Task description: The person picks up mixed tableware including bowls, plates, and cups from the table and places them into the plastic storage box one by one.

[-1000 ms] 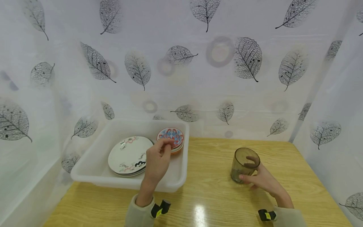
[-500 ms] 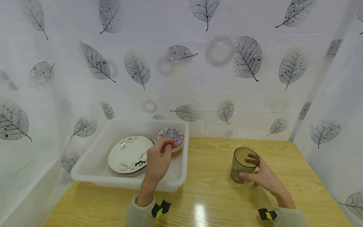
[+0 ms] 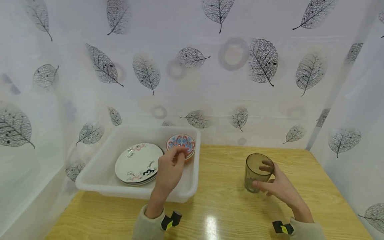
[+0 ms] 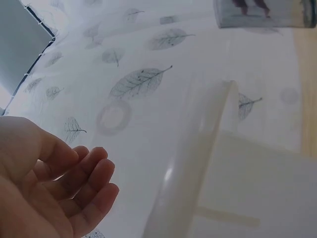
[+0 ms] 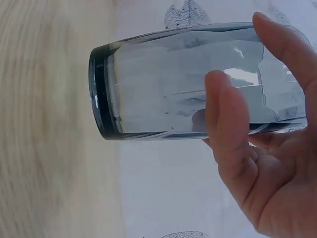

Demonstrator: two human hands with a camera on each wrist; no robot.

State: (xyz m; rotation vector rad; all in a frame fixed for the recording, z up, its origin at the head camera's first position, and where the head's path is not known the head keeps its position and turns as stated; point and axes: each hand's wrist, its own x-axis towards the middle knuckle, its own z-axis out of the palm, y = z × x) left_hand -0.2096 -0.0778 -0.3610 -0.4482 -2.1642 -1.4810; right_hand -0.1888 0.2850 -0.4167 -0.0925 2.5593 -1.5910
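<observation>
My right hand holds a tinted drinking glass, with the fingers behind it and the thumb across its near side. In the right wrist view the glass has a thick dark base, and the fingers and thumb curl round its upper part. Whether the base touches the table is hard to tell. Over the right part of a white plastic tub hovers my left hand, its fingers loosely curled and holding nothing. It partly hides a stack of small red-and-blue patterned dishes. The left wrist view shows this hand bare.
A stack of large white plates with a floral print lies in the tub's left part. The wooden table meets a leaf-patterned plastic curtain at the back, which also hangs along both sides.
The right hand and the glass have shifted slightly up and to the left in the head view. My left hand stays almost where it was over the tub.
</observation>
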